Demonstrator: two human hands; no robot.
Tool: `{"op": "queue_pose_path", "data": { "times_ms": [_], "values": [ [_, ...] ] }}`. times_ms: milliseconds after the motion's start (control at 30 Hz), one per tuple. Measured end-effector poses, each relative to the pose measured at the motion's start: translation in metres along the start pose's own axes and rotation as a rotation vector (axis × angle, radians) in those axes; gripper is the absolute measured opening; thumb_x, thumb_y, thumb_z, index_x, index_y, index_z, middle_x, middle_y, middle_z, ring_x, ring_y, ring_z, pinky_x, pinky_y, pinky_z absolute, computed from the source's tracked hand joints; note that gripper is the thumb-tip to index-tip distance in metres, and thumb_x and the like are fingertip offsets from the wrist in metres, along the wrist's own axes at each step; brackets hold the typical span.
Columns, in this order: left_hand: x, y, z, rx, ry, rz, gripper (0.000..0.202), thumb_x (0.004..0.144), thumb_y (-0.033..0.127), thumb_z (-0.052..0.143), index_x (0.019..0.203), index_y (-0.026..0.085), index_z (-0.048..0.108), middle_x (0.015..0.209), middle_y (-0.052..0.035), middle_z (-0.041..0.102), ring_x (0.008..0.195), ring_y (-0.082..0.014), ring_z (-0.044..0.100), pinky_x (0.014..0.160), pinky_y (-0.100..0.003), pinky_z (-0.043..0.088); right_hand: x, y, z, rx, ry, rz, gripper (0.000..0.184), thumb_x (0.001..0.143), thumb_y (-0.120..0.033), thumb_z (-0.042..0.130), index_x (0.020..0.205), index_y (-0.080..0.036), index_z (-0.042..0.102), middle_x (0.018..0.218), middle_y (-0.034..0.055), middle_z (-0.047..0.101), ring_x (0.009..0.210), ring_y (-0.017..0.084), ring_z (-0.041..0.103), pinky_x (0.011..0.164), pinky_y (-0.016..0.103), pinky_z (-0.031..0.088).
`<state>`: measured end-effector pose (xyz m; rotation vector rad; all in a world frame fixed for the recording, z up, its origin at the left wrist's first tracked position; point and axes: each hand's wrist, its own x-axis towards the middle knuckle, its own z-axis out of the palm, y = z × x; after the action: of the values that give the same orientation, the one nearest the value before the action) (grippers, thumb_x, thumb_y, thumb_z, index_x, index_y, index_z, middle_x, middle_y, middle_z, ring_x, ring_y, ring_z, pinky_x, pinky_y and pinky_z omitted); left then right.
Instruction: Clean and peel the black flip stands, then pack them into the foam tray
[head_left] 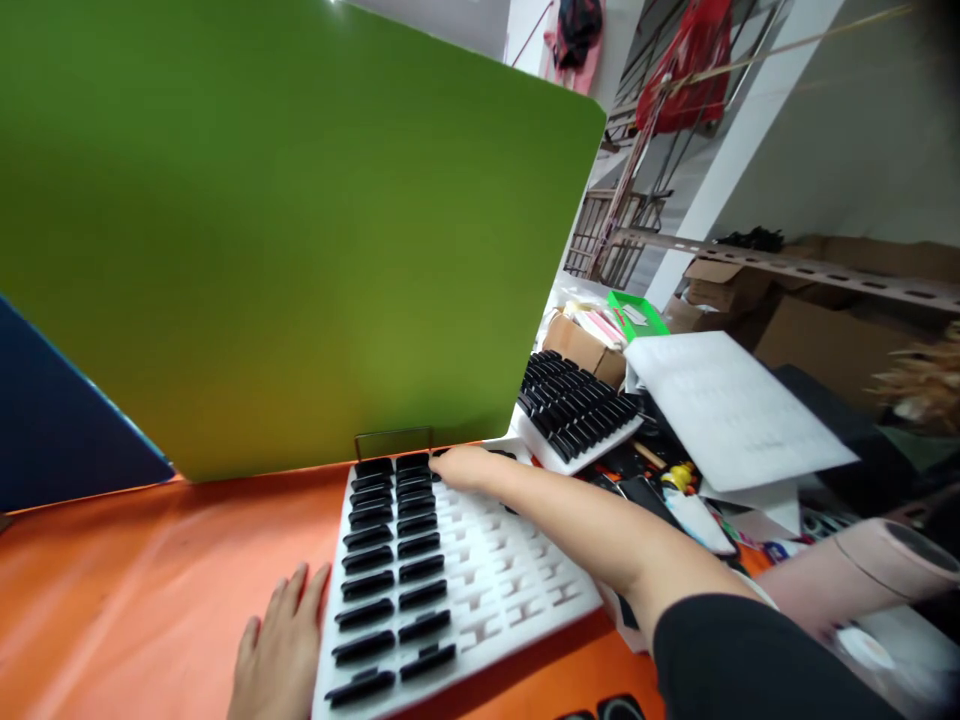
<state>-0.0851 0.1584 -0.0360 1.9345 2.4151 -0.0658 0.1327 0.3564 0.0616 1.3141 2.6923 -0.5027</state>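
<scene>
A white foam tray (517, 590) lies on the orange table, with slots across its face. Two columns of flat black pieces (364, 580) stand in its left part; many slots on the right show no piece. My right hand (461, 468) reaches across to the tray's far edge. Its fingers are bent together at a black piece at the top of the third column, and the hand partly hides that piece. Flat on the table, its fingers a little apart, my left hand (281, 640) rests beside the tray's left edge and holds nothing.
A large green panel (315, 240) rises behind the tray, with a dark blue panel (67, 420) at left. To the right stand another filled foam tray (574, 405), a white sheet (735, 405), a pink cylinder (855, 580) and clutter. Round black items (619, 708) show at the bottom edge.
</scene>
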Motion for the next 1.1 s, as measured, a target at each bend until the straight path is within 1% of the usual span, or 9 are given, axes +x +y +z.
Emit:
{"op": "queue_pose_path", "data": {
  "times_ms": [133, 233, 300, 467, 567, 700, 867, 967, 1100],
  "values": [
    [-0.002, -0.001, -0.004, -0.010, -0.008, -0.018, 0.050, 0.086, 0.027, 0.023, 0.136, 0.023, 0.025, 0.146, -0.0037, 0.014, 0.132, -0.0206, 0.014, 0.104, -0.040, 0.014, -0.011, 0.002, 0.001, -0.006, 0.071, -0.020, 0.027, 0.078, -0.022, 0.052, 0.104, -0.022, 0.058, 0.111, 0.0056, 0.059, 0.097, 0.024, 0.056, 0.081, 0.031, 0.042],
    [-0.002, 0.000, -0.005, -0.021, -0.008, -0.018, 0.052, 0.084, 0.030, 0.029, 0.136, 0.024, 0.025, 0.146, -0.0034, 0.013, 0.132, -0.0212, 0.014, 0.104, -0.040, 0.014, -0.030, 0.023, -0.015, 0.003, 0.123, 0.032, 0.028, 0.082, -0.030, 0.049, 0.108, -0.023, 0.056, 0.110, 0.0035, 0.060, 0.097, 0.020, 0.056, 0.079, 0.026, 0.042],
    [-0.002, 0.002, -0.005, -0.020, 0.002, -0.019, 0.053, 0.083, 0.030, 0.031, 0.136, 0.023, 0.025, 0.146, -0.0041, 0.015, 0.132, -0.0215, 0.014, 0.104, -0.041, 0.013, -0.044, 0.043, -0.025, -0.001, 0.161, 0.110, 0.031, 0.086, -0.033, 0.041, 0.112, -0.020, 0.053, 0.113, 0.0068, 0.058, 0.100, 0.020, 0.054, 0.080, 0.027, 0.041],
    [-0.003, 0.002, -0.005, -0.047, 0.021, -0.044, 0.053, 0.083, 0.033, 0.032, 0.136, 0.024, 0.025, 0.146, -0.0042, 0.017, 0.132, -0.0217, 0.015, 0.103, -0.041, 0.013, -0.065, 0.072, -0.026, -0.013, 0.111, 0.230, 0.051, 0.065, -0.046, 0.065, 0.106, -0.016, 0.058, 0.109, 0.0120, 0.059, 0.093, 0.025, 0.057, 0.074, 0.027, 0.042],
    [-0.003, 0.003, -0.006, -0.070, 0.015, -0.042, 0.054, 0.083, 0.033, 0.032, 0.135, 0.023, 0.026, 0.145, -0.0042, 0.018, 0.132, -0.0219, 0.016, 0.103, -0.041, 0.012, -0.066, 0.067, -0.018, -0.010, 0.105, 0.245, 0.054, 0.057, -0.043, 0.071, 0.102, -0.016, 0.059, 0.103, 0.0109, 0.061, 0.085, 0.024, 0.059, 0.067, 0.026, 0.042],
    [-0.004, 0.003, -0.007, -0.094, 0.040, -0.042, 0.053, 0.083, 0.035, 0.031, 0.134, 0.023, 0.028, 0.145, -0.0055, 0.020, 0.131, -0.0233, 0.018, 0.102, -0.043, 0.014, -0.068, 0.054, -0.021, 0.007, 0.130, 0.200, 0.040, 0.063, -0.035, 0.067, 0.099, -0.018, 0.059, 0.089, 0.0064, 0.064, 0.075, 0.020, 0.059, 0.061, 0.024, 0.041],
    [-0.003, 0.003, -0.007, -0.103, 0.042, -0.043, 0.054, 0.082, 0.036, 0.033, 0.134, 0.022, 0.030, 0.144, -0.0065, 0.021, 0.130, -0.0237, 0.019, 0.102, -0.043, 0.014, -0.069, 0.028, -0.032, 0.040, 0.181, 0.039, 0.034, 0.075, -0.028, 0.057, 0.109, -0.025, 0.053, 0.104, 0.0001, 0.061, 0.088, 0.015, 0.057, 0.070, 0.020, 0.040],
    [-0.002, 0.003, -0.005, -0.123, 0.038, -0.050, 0.053, 0.081, 0.036, 0.034, 0.133, 0.023, 0.031, 0.144, -0.0064, 0.022, 0.130, -0.0236, 0.019, 0.102, -0.043, 0.014, -0.060, 0.011, -0.033, -0.006, 0.181, -0.039, 0.027, 0.078, -0.027, 0.054, 0.104, -0.023, 0.057, 0.107, 0.0022, 0.061, 0.094, 0.017, 0.056, 0.075, 0.023, 0.040],
    [0.000, 0.002, 0.000, -0.144, 0.057, -0.053, 0.053, 0.082, 0.036, 0.033, 0.133, 0.022, 0.031, 0.144, -0.0071, 0.022, 0.130, -0.0242, 0.020, 0.103, -0.043, 0.013, -0.043, -0.004, -0.032, -0.105, 0.135, -0.108, 0.020, 0.080, -0.025, 0.052, 0.097, -0.020, 0.061, 0.096, 0.0060, 0.064, 0.086, 0.021, 0.058, 0.071, 0.026, 0.039]
  ]
}}
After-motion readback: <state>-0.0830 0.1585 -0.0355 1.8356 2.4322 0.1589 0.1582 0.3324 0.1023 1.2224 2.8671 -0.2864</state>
